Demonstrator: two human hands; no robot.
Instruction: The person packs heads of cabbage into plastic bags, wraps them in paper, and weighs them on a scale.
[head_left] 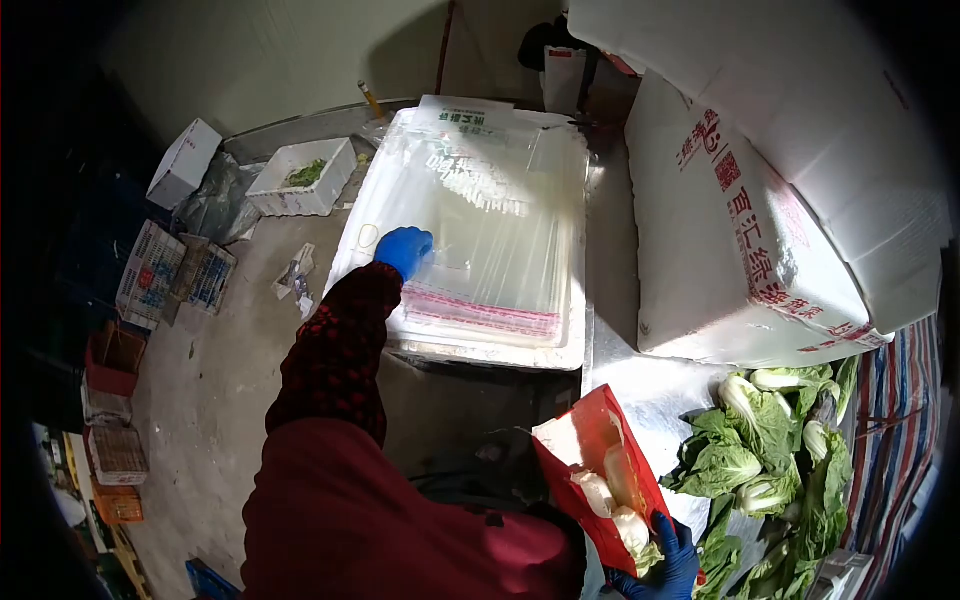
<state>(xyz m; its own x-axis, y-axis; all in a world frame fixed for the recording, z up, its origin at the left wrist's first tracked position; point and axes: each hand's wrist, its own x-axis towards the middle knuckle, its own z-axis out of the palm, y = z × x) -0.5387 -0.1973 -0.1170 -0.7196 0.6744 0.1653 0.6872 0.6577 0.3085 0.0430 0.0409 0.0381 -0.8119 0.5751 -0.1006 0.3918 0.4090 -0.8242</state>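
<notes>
My left hand (405, 252), in a blue glove, is closed on the left side of a stack of clear plastic bags (490, 240); whether a bag is between its fingers is hidden. The bags lie on a white foam lid (572, 200) and have pink strips along their near edge. At the lower right, my right hand (668, 568), in a darker blue glove, grips a red box (643, 470) by its near end. Pale cabbage pieces (632, 530) lie inside the tilted box. Leafy green cabbages (760, 430) are to its right.
Large white foam boxes (690, 230) with red print stand at the right. A white foam box (272, 185) holding greens sits on the floor at the upper left. Baskets and crates (118, 455) line the left side. Striped cloth (895, 420) hangs at the far right.
</notes>
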